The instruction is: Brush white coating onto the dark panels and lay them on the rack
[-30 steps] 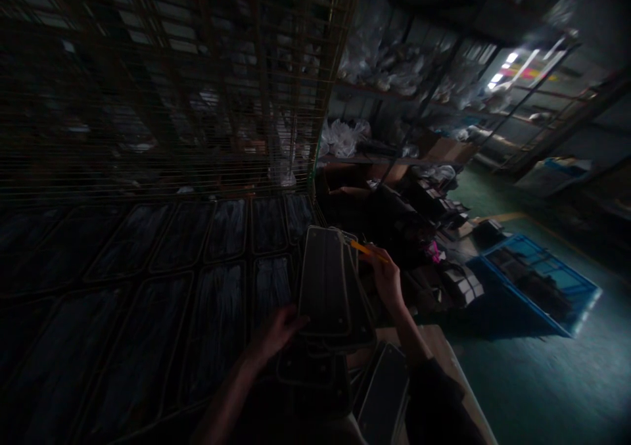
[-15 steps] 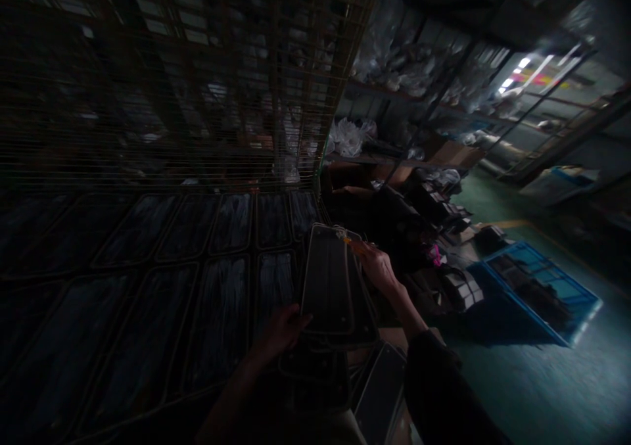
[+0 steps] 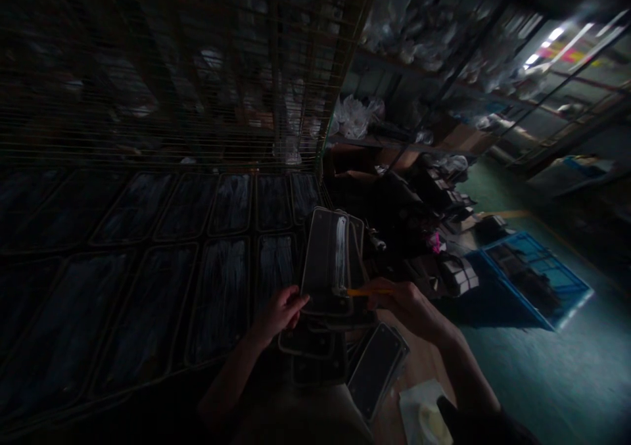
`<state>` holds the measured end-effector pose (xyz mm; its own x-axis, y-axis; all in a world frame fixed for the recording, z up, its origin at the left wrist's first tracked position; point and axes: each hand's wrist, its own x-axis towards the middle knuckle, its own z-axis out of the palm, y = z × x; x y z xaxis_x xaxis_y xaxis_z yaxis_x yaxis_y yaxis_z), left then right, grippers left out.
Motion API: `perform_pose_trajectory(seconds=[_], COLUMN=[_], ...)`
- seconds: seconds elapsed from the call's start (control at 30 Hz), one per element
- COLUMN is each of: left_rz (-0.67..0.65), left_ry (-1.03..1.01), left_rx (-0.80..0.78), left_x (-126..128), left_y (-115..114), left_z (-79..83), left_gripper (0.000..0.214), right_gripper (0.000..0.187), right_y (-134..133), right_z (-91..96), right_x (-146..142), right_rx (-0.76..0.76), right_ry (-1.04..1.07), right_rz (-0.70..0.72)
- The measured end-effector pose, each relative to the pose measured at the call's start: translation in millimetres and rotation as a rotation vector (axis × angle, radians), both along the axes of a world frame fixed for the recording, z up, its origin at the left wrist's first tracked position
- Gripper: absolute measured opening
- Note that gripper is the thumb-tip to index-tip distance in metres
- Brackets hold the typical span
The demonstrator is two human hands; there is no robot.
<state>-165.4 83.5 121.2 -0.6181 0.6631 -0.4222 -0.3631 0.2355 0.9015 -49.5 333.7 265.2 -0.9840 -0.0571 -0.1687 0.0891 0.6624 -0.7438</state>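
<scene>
Pinching the lower corner of a dark panel point(image 3: 325, 261) tilted above a stack of like panels point(image 3: 308, 346), the left hand point(image 3: 282, 312) steadies it while the right hand point(image 3: 411, 307), closed on a thin orange tool point(image 3: 367, 292), sets the tip to the panel's right edge, seemingly mid-stroke, which calls for a firm hold.

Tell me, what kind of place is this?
Probably a dim factory storeroom or workshop: a tall wire rack with rows of dark flat cases laid out, shelves crammed with plastic bags, and a blue crate on the green floor.
</scene>
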Motion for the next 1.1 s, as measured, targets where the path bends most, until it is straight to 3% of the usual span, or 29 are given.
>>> perform_pose_trajectory(seconds=[0.13, 0.27, 0.5, 0.7, 0.8, 0.87, 1.1], left_rz=[-0.039, -0.059, -0.099, -0.082, -0.078, -0.082, -0.076], left_ry=[0.007, 0.02, 0.071, 0.082, 0.087, 0.092, 0.025], left_rx=[0.012, -0.001, -0.047, -0.039, -0.013, -0.016, -0.037], left_x=[0, -4, -10, -9, -10, -10, -11], left_y=[-1, -1, 0, -2, -3, -4, -3], left_z=[-4.8, -9.5, -11.6, -6.1, -3.1, -1.3, -3.3], left_gripper=[0.041, 0.037, 0.033, 0.031, 0.032, 0.033, 0.031], right_gripper=[0.028, 0.032, 0.034, 0.031, 0.029, 0.029, 0.031], right_y=[1, 12, 39, 33, 26, 23, 1], right_z=[-9.5, -30.7, -52.9, -67.1, -72.2, -71.9, -46.9], right_x=[-8, -45, -121, -159, -161, -151, -81], right_rx=[-0.205, -0.375, -0.138, 0.077, 0.185, 0.172, -0.17], right_ry=[-0.058, 0.023, 0.334, 0.447, 0.431, 0.38, 0.133], right_rz=[0.018, -0.001, -0.238, -0.227, -0.152, -0.084, 0.103])
